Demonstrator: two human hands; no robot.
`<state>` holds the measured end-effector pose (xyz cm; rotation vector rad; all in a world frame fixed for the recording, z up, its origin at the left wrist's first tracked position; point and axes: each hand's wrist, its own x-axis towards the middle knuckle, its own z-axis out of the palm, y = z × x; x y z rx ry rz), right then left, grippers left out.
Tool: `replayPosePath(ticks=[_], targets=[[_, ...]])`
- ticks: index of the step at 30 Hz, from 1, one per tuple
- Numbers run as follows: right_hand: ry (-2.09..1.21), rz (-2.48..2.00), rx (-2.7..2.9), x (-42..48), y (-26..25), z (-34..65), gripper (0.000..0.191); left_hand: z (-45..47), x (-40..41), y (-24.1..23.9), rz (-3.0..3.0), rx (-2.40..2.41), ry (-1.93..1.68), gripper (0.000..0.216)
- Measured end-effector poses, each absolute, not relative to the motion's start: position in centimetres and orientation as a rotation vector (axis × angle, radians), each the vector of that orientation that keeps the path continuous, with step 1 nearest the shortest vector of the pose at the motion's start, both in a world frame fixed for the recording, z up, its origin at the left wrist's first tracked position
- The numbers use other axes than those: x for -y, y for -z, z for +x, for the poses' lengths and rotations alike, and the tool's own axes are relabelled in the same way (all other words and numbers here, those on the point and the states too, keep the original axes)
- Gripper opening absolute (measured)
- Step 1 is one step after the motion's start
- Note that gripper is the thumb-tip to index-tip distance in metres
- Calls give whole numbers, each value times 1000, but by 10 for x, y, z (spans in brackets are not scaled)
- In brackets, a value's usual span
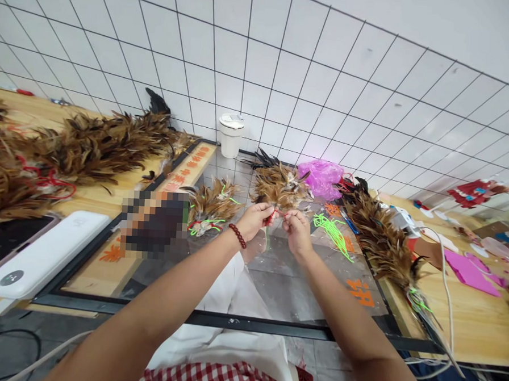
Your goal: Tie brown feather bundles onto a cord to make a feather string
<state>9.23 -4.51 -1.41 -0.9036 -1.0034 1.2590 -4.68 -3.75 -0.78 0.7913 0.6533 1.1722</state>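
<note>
The step in hand appears to be working a red cord [274, 216] at the near end of a brown feather bundle [276, 183], probably tying it; whether the cord already circles the bundle cannot be told. The bundle rests on the glass-topped worktop [273, 326], just beyond the fingers, dark feather tips pointing toward the wall. The next move seems to call for a steady pinch on both sides and an even pull, without crushing the quills.

The left hand [257, 218], below a beaded bracelet [237, 235], pinches the cord between thumb and fingers. The right hand [296, 227] is nearly closed, its thumb and forefinger gripping the cord's other side. Both forearms reach forward and converge, the hands close together but apart. Loose green cord [334, 231] lies near the right hand.
</note>
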Motion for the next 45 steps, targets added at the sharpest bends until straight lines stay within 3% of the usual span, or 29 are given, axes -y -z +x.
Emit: replayPosePath(ticks=[8, 27, 30, 38, 40, 45], targets=[[-1269, -954, 1079, 46, 15, 90, 9, -50, 43, -2, 610, -473, -1020, 16], [-1395, -849, 1032, 41, 4, 101, 17, -45, 46, 4, 799, -558, -1019, 29], [-1323, -875, 1154, 42, -3, 107, 29, -41, 47, 5, 855, -627, -1021, 29], [-1019, -867, 1283, 41, -52, 104, 24, -28, 50, 10, 977, -714, -1125, 41], [-1070, -812, 1205, 40, -76, 93, 23, -21, 53, 15, 1088, -781, -1134, 45], [-1510, -992, 1334, 49, -91, 26, 19, -8, 56, 26, 1026, -728, -1241, 23]])
